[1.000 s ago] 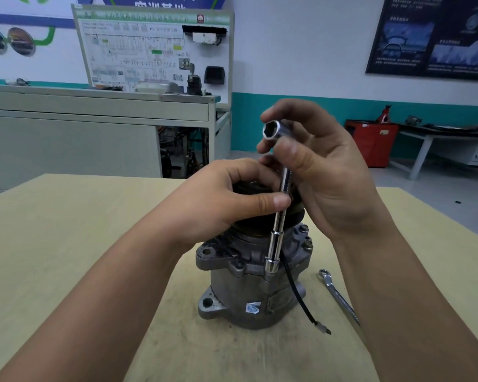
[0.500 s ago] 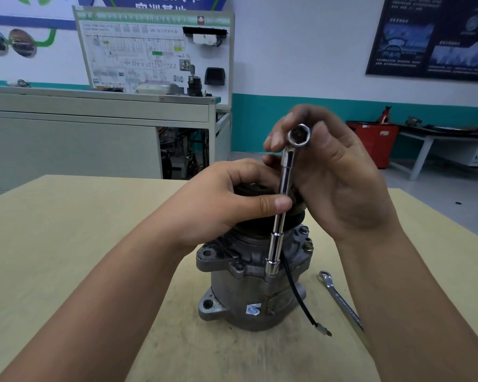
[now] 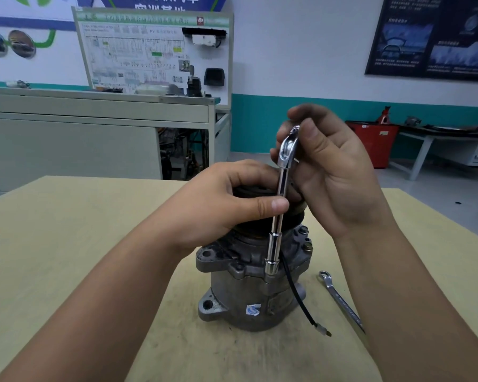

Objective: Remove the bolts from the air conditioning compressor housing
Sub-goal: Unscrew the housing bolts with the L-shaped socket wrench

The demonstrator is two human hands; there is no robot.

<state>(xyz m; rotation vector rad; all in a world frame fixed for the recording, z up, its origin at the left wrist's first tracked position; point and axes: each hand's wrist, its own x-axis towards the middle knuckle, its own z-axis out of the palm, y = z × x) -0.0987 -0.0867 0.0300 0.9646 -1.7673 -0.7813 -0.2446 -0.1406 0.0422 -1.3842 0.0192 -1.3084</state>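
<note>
Under the curled fingers of the left hand (image 3: 221, 199), one compressor (image 3: 232, 299) stands upright on the table (image 3: 66, 244), gripped by its black top. One socket wrench (image 3: 276, 232) rises against the left thumb; the right hand (image 3: 334, 172) clasps its bent upper end, and its lower socket sits on the housing flange. Two bolts (image 3: 307, 246) show below the right palm. One spanner (image 3: 340, 299) lies beside the right forearm.

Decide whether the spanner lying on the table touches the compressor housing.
Apart. The head view shows a strip of bare table between the spanner and the right side of the compressor housing.
</note>
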